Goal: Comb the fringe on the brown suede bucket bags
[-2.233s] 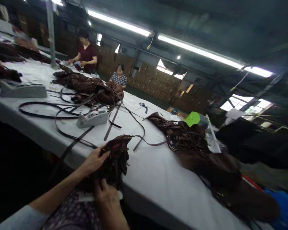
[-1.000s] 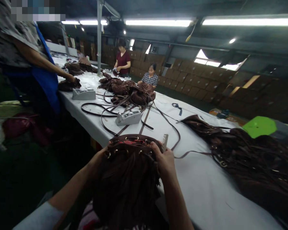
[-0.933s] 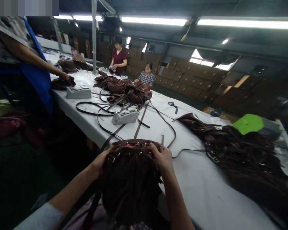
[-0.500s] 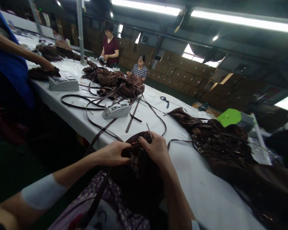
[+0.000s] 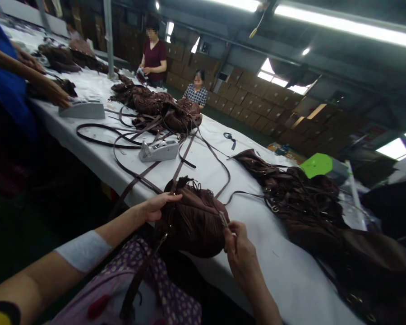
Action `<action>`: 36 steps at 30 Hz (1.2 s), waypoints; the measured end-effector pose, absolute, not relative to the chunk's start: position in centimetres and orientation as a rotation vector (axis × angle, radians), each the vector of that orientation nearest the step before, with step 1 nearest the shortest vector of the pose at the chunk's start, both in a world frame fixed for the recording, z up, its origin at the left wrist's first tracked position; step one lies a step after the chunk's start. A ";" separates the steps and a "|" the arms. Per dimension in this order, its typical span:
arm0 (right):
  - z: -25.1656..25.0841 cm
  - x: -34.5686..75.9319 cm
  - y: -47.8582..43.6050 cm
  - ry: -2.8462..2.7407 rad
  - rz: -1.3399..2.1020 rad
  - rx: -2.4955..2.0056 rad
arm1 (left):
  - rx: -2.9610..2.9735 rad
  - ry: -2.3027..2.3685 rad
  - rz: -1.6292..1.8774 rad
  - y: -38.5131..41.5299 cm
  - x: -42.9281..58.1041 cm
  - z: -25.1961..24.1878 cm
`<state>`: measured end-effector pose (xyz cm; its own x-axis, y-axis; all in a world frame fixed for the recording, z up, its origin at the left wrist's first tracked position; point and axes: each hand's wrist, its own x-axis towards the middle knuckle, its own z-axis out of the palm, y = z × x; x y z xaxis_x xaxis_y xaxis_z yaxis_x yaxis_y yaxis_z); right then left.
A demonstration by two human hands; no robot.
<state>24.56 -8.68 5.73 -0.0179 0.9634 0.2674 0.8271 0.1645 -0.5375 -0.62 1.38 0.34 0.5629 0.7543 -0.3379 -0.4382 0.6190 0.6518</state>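
Observation:
A dark brown gathered handbag (image 5: 198, 221) with fringe along its top rests at the table edge in front of me. My left hand (image 5: 160, 205) pinches its upper left edge between thumb and fingers. At the bag's right side, my right hand (image 5: 239, 243) is closed around a small metal tool that looks like thread snips (image 5: 223, 220), its tip against the bag. A brown strap (image 5: 138, 282) with a metal clip hangs from the bag's left side over my lap.
A grey tape dispenser (image 5: 159, 150) stands ahead among loose straps; another dispenser (image 5: 83, 109) is farther left. Brown bags lie piled at the back (image 5: 162, 106) and right (image 5: 311, 212). A co-worker in blue (image 5: 6, 85) works at left; two other people are beyond the table.
The bag has been turned and lowered, so its gathered side shows. My right hand has moved down to the bag's right side; my left hand has shifted slightly up and left.

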 end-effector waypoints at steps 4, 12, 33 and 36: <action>5.3 23.6 -9.4 -2.215 0.065 -1.491 | 0.543 0.640 0.786 0.4 0.6 0.5; 9.2 17.6 -7.4 -2.670 -0.367 -1.161 | 0.447 0.542 0.594 -0.6 1.1 3.2; 2.0 39.3 -12.9 -2.498 -0.736 -1.699 | 0.385 0.721 0.997 -0.2 0.0 2.1; 1.5 35.8 -13.7 -2.046 -0.680 -1.805 | 0.371 0.726 0.973 -1.4 1.1 2.5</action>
<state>35.78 -13.73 1.47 -0.1440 0.8307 0.5377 0.9873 0.0839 0.1347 1.08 -1.41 2.50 0.3573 0.8494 -0.3885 -0.6142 0.5270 0.5874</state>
